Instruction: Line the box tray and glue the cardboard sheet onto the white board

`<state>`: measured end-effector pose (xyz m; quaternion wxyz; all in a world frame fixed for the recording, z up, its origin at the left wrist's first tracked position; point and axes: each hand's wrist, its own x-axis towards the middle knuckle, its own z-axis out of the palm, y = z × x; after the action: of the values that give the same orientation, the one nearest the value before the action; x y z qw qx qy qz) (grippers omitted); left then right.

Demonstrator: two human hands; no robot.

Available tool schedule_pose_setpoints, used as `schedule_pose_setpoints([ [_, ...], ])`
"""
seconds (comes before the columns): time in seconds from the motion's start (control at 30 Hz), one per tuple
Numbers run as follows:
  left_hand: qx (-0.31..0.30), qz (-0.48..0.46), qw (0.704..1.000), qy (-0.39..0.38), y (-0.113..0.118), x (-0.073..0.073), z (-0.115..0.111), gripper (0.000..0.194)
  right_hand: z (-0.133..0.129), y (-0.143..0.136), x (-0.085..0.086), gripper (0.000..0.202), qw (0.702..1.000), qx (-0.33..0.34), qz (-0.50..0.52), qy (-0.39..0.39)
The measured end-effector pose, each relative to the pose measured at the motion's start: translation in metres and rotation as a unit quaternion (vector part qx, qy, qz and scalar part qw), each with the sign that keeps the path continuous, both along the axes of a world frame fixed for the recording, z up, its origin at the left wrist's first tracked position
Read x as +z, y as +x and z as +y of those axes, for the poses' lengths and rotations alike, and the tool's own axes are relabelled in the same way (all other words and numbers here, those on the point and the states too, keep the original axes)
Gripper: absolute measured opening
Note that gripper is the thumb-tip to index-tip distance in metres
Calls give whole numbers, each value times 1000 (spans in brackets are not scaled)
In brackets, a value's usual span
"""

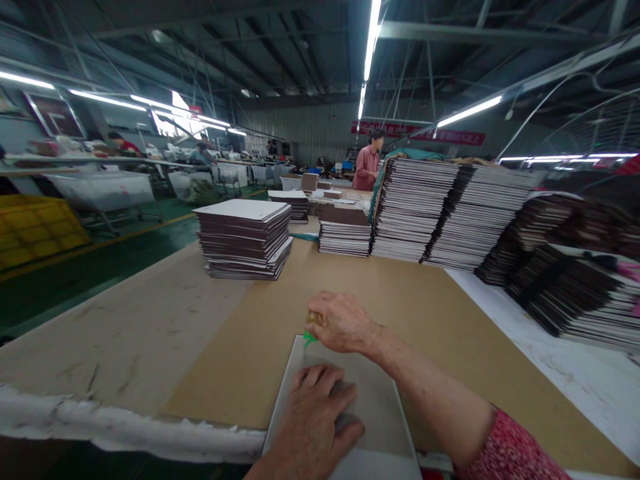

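Flat at the near edge of the table lies a pale grey board (373, 407) with thin dark edges. My left hand (317, 417) rests on it, fingers spread and palm down. Above the board's far left corner, my right hand (343, 321) is closed around a small tool with a brown handle (315, 319); its working end is hidden, so its kind cannot be told. Something bright green (310, 338) shows just below that fist, at the board's corner.
Brown paper (400, 280) covers much of the table. A stack of white-topped dark boards (245, 237) stands left of centre; taller stacks (415, 210) rise at the back right. More bundled boards (570, 287) lie at far right. Beyond them is a co-worker (367, 167).
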<state>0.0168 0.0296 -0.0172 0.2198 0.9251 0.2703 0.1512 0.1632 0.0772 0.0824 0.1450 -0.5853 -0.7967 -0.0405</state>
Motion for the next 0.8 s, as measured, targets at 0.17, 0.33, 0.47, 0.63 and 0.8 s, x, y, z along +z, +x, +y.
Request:
schedule_pose_setpoints([
  [0.17,0,8,1000,1,1,7,-3,33,-2,4,4,21,1000,-9,-5,1],
  [0.33,1,-10,1000,1,0,4,-2,31,-3,7,3,20,1000,-16,-8,1],
  [0.47,-1,-2,1000,1,0,4,-1,32,-5,6,0,21,1000,-18,-5,6],
  [0.63,-3,33,999,-7,2,13,-3,33,-1,1,-5,23,1000,-18,4,13],
  [0.8,3,15,1000,0,3,9,-3,35,3,6,-5,21,1000,-20,2,13],
])
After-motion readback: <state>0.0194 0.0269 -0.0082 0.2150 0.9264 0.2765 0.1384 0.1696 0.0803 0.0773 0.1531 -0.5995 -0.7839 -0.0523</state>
